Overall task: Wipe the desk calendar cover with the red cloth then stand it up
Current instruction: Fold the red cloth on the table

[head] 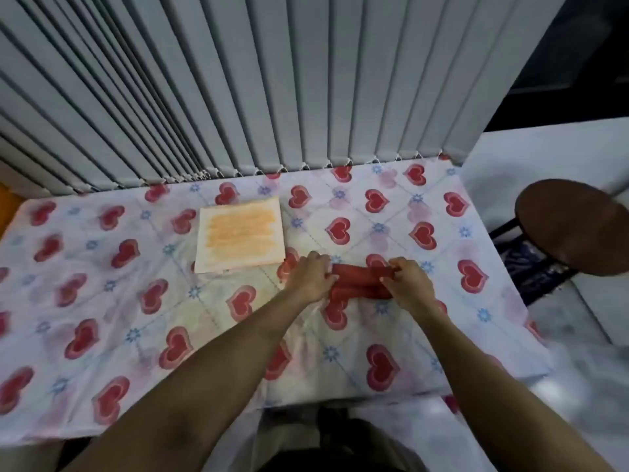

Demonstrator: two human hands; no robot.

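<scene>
The red cloth (359, 281) lies folded or rolled on the heart-patterned tablecloth (136, 318), right of centre. My left hand (311, 275) grips its left end and my right hand (410, 282) grips its right end. The desk calendar (240, 235) lies flat to the upper left of my hands, its cream cover showing an orange patch. It sits apart from the cloth and both hands.
Grey vertical blinds (238, 97) hang along the table's far edge. A round brown stool (575, 226) stands past the table's right side. The table's near edge runs just in front of my body.
</scene>
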